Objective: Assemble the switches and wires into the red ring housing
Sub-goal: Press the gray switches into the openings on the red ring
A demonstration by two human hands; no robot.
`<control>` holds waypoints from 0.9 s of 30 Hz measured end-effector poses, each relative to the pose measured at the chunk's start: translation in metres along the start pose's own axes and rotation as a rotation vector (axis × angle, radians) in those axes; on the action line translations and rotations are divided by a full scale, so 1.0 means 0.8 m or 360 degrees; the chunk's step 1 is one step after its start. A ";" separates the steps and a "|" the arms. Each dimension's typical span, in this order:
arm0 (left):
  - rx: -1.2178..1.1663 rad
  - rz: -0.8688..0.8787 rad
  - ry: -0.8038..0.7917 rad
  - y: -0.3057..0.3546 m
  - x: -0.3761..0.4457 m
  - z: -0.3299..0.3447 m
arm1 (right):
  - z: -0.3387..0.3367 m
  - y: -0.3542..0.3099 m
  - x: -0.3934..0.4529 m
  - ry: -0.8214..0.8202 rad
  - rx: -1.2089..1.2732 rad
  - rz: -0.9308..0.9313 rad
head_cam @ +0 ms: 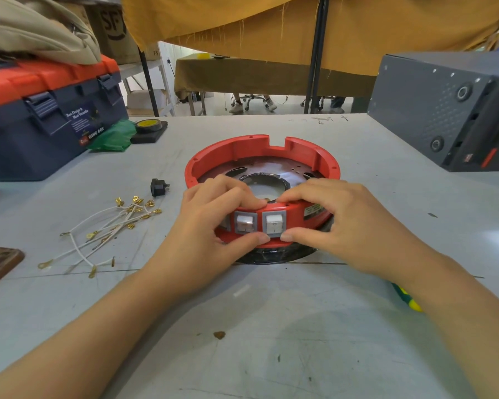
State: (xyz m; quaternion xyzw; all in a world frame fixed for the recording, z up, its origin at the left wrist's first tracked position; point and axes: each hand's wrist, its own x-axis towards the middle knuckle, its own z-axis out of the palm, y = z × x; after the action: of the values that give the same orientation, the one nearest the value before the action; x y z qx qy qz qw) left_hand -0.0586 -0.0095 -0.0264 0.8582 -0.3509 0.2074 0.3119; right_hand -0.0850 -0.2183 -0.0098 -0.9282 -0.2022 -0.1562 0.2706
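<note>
The red ring housing [242, 148] sits mid-table on a black base. Two white rocker switches [245, 223] [274, 224] are set side by side in its near wall. My left hand [213, 217] grips the near wall left of them, fingers over the rim and thumb under the left switch. My right hand [334, 220] grips the wall on the right the same way, thumb below the right switch. A bundle of white wires [104, 231] with brass terminals lies loose on the table to the left. A small black switch part [159, 187] lies just beyond the wires.
A blue and orange toolbox [41, 110] stands at the back left, with a green bag [113, 136] and a tape roll [149, 125] beside it. A grey metal box [444, 108] stands at the back right. A green-yellow tool handle [409, 300] shows under my right forearm.
</note>
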 end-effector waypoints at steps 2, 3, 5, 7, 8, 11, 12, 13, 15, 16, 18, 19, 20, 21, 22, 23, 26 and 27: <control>0.0020 -0.0002 0.0010 0.001 0.000 0.001 | 0.002 0.000 0.001 0.0008 -0.0016 0.0011; 0.0029 0.0003 0.0023 0.002 0.000 0.002 | 0.003 0.000 0.001 0.0013 -0.0017 0.0009; 0.0045 0.0018 0.0061 0.003 0.001 0.003 | 0.004 0.000 0.001 0.0032 -0.0005 -0.0002; 0.0036 0.0017 0.0091 0.004 0.002 0.005 | 0.004 0.000 0.001 0.0052 0.0032 -0.0007; 0.0029 0.0012 0.0101 0.005 0.002 0.005 | 0.004 0.000 0.001 0.0056 0.0048 -0.0005; 0.0007 0.0002 0.0114 0.007 0.003 0.005 | 0.004 -0.001 0.002 0.0043 0.0079 0.0008; -0.0007 -0.0002 0.0117 0.007 0.004 0.005 | 0.004 0.000 0.002 0.0044 0.0085 0.0013; -0.0018 -0.0002 0.0119 0.008 0.004 0.005 | 0.005 0.000 0.002 0.0049 0.0090 0.0020; -0.0002 0.0020 0.0121 0.008 0.005 0.005 | 0.005 0.000 0.003 0.0064 0.0104 0.0030; 0.0017 0.0034 0.0123 0.008 0.006 0.005 | 0.006 -0.001 0.003 0.0072 0.0112 0.0034; 0.0042 0.0051 0.0132 0.007 0.007 0.006 | 0.006 -0.001 0.004 0.0081 0.0118 0.0040; 0.0047 0.0052 0.0136 0.007 0.007 0.006 | 0.006 -0.001 0.004 0.0082 0.0118 0.0041; 0.0051 0.0052 0.0141 0.007 0.007 0.006 | 0.006 -0.001 0.004 0.0082 0.0119 0.0042; 0.0055 0.0054 0.0146 0.007 0.007 0.007 | 0.006 -0.001 0.004 0.0082 0.0122 0.0044; 0.0059 0.0056 0.0148 0.006 0.007 0.007 | 0.006 -0.001 0.004 0.0082 0.0124 0.0046; 0.0060 0.0061 0.0149 0.006 0.007 0.007 | 0.006 -0.001 0.004 0.0082 0.0126 0.0048; 0.0050 0.0075 0.0152 0.005 0.006 0.008 | 0.006 -0.002 0.004 0.0080 0.0121 0.0053; 0.0043 0.0071 0.0149 0.005 0.006 0.008 | 0.005 -0.002 0.004 0.0074 0.0125 0.0057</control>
State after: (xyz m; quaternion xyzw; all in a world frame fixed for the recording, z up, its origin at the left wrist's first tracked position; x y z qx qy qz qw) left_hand -0.0578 -0.0183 -0.0263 0.8436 -0.3522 0.2590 0.3117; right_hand -0.0824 -0.2139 -0.0114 -0.9164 -0.1851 -0.1649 0.3143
